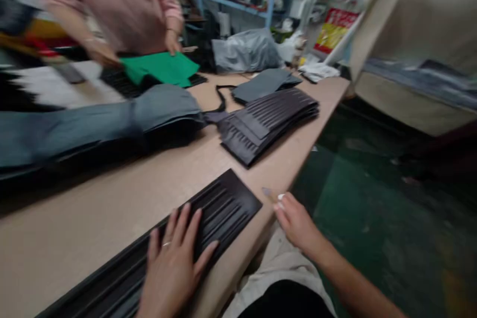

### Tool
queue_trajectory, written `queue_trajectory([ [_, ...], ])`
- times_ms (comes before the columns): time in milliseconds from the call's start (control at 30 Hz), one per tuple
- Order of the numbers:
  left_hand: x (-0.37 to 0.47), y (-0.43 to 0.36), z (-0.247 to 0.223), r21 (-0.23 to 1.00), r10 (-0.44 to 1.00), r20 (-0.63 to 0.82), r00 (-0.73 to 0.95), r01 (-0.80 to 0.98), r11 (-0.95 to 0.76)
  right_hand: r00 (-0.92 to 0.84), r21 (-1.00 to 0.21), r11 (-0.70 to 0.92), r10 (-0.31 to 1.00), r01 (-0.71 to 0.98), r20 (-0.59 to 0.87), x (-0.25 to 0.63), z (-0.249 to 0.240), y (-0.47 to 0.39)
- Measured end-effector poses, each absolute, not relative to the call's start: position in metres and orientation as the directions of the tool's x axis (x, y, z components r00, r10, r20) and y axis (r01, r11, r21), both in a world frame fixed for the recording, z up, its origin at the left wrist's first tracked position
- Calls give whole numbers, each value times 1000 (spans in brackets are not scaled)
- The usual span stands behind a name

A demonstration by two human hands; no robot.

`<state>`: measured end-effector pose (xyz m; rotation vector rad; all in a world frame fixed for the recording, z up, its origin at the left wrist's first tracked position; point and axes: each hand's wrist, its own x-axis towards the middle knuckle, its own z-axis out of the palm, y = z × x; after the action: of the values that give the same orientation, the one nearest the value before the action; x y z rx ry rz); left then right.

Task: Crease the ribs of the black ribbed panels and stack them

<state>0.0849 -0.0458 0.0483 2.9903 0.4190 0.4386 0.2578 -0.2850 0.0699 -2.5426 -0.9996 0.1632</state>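
My left hand (175, 253) lies flat, fingers spread, on a long dark panel (233, 191) with raised lengthwise ridges. The panel runs from the lower left toward the table's right edge. In my right hand (296, 223), just beyond the panel's far corner, is a small tool with a pale pointed tip (266, 192); blur and my fingers hide its exact kind. That tip is apart from the panel, over the table's edge. A stack of similar ridged dark panels (276, 114) sits farther up the table.
Grey-blue layered material (93, 121) stretches across the left of the table (179, 184). Behind it a person in a pink top (112, 5) handles a green sheet (160, 68). Grey pieces (261, 84) and a grey plastic bag (248, 49) lie at the back. Green floor (357, 198) is at right.
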Motion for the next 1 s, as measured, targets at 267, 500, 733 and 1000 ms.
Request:
queue_trajectory([
  [267,79,-50,39,128,404,82,911,392,-911,660,-262,-651,748,713,-62,279,72,-213],
  [500,76,-51,36,198,419,74,905,399,-895,713,-26,-723,686,690,-145,263,64,-149],
  [733,75,-49,27,105,388,166,907,375,-921,712,61,-713,685,698,-153,258,64,-130],
  [1000,75,-44,6,103,361,330,872,347,-932,717,121,-707,687,697,-115,254,63,-131],
])
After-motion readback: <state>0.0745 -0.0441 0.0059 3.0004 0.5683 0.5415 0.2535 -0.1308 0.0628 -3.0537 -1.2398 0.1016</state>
